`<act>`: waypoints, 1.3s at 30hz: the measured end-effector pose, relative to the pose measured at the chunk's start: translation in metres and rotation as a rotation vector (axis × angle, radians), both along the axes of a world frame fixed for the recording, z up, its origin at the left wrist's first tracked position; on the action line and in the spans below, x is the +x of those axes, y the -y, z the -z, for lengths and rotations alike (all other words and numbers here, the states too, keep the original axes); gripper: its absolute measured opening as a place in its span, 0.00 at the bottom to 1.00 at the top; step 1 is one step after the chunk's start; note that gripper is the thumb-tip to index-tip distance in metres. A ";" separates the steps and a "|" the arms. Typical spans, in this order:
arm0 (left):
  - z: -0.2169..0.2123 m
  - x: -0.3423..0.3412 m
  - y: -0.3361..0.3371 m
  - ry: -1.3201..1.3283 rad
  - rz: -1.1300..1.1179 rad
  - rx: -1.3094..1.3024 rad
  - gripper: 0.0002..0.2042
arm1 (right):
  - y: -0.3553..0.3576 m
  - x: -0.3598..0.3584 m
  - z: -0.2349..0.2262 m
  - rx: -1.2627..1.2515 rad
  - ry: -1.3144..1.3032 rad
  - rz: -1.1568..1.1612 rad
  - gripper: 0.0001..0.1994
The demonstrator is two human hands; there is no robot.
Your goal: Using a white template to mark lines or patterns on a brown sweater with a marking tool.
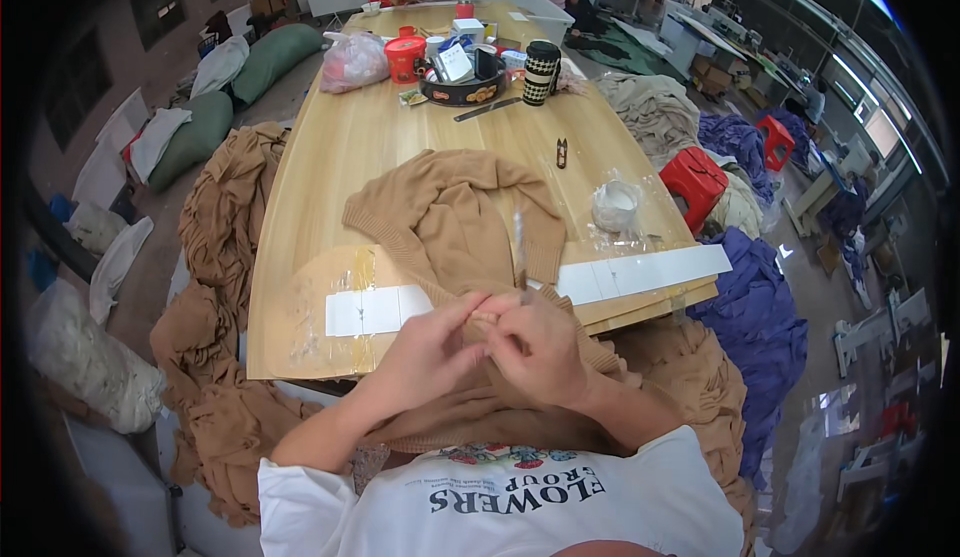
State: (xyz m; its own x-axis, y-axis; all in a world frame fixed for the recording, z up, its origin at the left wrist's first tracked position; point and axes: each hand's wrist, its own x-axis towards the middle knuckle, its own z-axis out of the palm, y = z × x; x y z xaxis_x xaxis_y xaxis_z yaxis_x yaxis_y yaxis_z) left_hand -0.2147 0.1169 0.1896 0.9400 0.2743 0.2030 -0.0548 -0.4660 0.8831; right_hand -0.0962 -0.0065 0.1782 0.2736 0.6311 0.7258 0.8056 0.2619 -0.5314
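A brown knit sweater [450, 202] is spread over the near end of the table, and its near part hangs down toward my lap. My left hand [432, 345] and my right hand [540, 345] meet at the table's near edge. Both are closed, pinching a small fold of the knit between the fingertips. A thin pale stick-like tool [519, 247] stands out just beyond my right hand; whether that hand holds it or it rests on the sweater I cannot tell. A white measuring strip [640, 272] lies beneath the sweater.
Thread snips [561, 153] and a white roll in clear wrap [615, 205] lie to the right. Farther back stand a patterned tumbler [541, 72], a round black tin [462, 89] and a red tub [405, 59]. Brown and purple garment piles and a red stool [694, 187] flank the table.
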 end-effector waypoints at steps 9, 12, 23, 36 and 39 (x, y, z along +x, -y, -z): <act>-0.028 0.107 -0.130 0.298 -0.396 -0.315 0.11 | 0.043 0.078 0.026 -0.315 -0.581 0.261 0.09; -0.114 0.130 -0.263 0.652 -0.495 -0.440 0.12 | 0.044 0.152 -0.011 -0.210 0.047 0.587 0.06; -0.109 0.117 -0.087 0.076 -0.061 -0.076 0.06 | -0.108 0.113 -0.069 0.018 -0.209 -0.184 0.16; -0.111 0.136 -0.298 0.612 -0.536 -0.296 0.03 | -0.145 0.245 0.003 -0.094 -0.125 0.627 0.06; -0.154 0.138 -0.354 0.985 -0.483 -0.416 0.07 | -0.125 0.296 -0.063 0.071 0.064 0.874 0.03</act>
